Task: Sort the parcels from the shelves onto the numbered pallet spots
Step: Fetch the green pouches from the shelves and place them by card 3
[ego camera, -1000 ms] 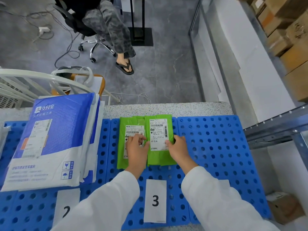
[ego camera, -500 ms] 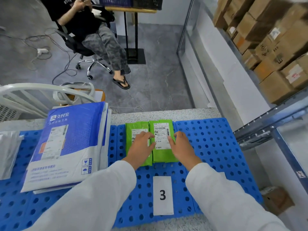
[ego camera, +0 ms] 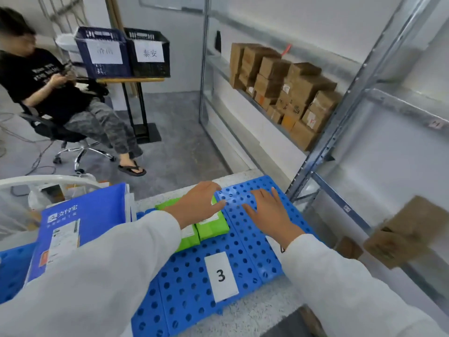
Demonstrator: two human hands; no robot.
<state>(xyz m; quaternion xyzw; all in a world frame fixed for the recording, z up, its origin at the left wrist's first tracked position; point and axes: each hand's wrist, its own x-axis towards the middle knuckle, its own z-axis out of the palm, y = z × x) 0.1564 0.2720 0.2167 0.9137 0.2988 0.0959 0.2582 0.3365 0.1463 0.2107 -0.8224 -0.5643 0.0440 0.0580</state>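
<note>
My left hand (ego camera: 199, 203) hovers flat and empty over two green plastic parcels (ego camera: 211, 227) on the blue perforated pallet (ego camera: 189, 288); my right hand (ego camera: 269, 210), open, holds nothing.

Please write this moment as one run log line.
green parcels: on pallet behind label 3 | left hand: above them | right hand: open, empty

Floor (ego camera: 175, 113): grey, speckled.
Walls (ego camera: 279, 18): white.
Shelving (ego camera: 340, 98): metal uprights.
Crates (ego camera: 121, 53): two, dark, on stand.
</note>
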